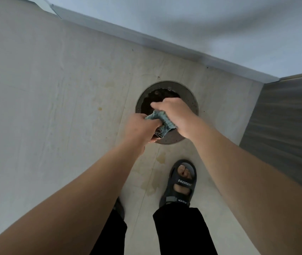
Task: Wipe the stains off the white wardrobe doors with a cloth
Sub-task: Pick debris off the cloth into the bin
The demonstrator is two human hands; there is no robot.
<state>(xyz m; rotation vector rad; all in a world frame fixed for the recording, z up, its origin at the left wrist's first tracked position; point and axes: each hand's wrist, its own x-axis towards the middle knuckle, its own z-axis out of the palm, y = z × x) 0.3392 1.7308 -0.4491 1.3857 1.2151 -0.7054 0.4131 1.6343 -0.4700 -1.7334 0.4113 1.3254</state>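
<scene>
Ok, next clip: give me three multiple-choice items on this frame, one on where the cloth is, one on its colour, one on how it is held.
1. Where is the cloth?
A. on a shelf
B. over the round basin
C. in a pocket

2. What colour is the cloth?
A. red
B. blue-green
C. yellow

3. How is the cloth held?
A. both hands grip it
B. one hand only
C. nothing touches it

Answers:
1 B: it sits above the dark basin on the floor.
2 B: a blue-green weave shows between the hands.
3 A: the left hand and the right hand both curl round it.
</scene>
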